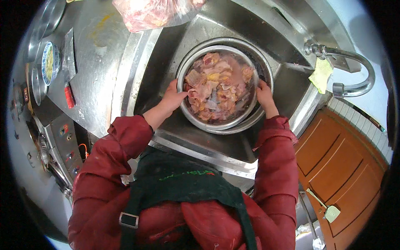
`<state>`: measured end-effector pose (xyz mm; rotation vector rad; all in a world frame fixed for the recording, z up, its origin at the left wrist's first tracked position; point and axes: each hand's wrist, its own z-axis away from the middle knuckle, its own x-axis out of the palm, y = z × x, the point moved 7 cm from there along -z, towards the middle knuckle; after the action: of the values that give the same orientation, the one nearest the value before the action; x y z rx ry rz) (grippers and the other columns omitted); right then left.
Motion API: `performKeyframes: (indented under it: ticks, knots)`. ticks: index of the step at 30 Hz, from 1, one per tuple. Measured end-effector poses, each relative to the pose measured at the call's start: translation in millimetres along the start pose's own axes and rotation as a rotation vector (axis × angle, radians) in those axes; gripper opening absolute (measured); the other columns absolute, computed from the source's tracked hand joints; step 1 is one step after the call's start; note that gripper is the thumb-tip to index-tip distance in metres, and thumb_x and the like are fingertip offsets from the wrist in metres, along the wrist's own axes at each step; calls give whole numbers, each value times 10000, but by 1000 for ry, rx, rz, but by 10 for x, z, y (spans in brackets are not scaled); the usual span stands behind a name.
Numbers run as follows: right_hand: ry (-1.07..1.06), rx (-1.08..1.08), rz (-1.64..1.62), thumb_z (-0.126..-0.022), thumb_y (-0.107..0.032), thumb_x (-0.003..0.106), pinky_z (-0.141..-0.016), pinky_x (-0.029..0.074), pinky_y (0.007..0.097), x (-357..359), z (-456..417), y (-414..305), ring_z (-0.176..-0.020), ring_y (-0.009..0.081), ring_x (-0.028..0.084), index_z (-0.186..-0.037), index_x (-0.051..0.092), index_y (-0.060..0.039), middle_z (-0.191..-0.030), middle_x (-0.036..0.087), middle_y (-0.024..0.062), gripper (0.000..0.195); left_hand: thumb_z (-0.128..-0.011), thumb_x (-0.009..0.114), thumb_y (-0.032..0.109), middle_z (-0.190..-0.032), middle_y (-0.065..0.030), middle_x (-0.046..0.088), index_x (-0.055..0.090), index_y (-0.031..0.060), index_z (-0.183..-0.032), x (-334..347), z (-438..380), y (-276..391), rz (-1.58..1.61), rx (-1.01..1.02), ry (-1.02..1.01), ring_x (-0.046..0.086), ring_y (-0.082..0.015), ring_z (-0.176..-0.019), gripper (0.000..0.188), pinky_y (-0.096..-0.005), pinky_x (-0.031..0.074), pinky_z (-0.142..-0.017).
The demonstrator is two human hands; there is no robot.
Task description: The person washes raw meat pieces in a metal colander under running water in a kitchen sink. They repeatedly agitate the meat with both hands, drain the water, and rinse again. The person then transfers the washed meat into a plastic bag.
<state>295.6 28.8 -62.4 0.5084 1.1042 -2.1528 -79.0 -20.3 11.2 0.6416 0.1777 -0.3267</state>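
Both my hands grip opposite sides of a round stainless steel basin (200,123) inside the sink (168,122). Pieces of raw meat with skin and yellow fat (215,84) lie in it, in what looks like cloudy water. My left hand (172,97) has its thumb over the basin's left rim. At the right rim is my right hand (265,95), its fingertips partly hidden. A second, larger metal basin (269,70) sits beneath and around the first.
A clear plastic bag of raw meat (153,14) rests at the sink's far edge. On the left counter lie a red-handled cleaver (69,67) and a blue-and-white bowl (50,63). The curved faucet (364,89) and a yellow-green cloth (322,75) are at right.
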Motion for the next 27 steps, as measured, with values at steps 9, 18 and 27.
performKeyframes:
  ticks: [9,18,27]
  knots:
    - [240,-43,-362,-848,-159,534,-616,405,260,-458,613,-445,-649,115,469,-894,543,-22,-711,529,28,145,-764,552,120,-1028,-176,542,361,40,-1234,-221,45,112,169,45,87,535,-257,-934,514,-336,425,-811]
    - [314,-211,-857,-905,-120,467,-618,362,188,-1034,1382,-1252,-672,42,409,-890,527,-47,-750,496,-42,96,-815,528,118,-981,-86,513,378,62,-1189,-516,900,919,392,273,-46,497,-169,-920,407,-298,400,-812]
    - [249,-115,-1059,-902,-128,471,-637,395,207,-1193,1818,-1573,-692,63,461,-906,521,-38,-767,516,-20,102,-828,534,90,-1033,-97,543,390,24,-1192,-833,1577,1294,698,296,-78,512,-170,-978,397,-293,423,-848]
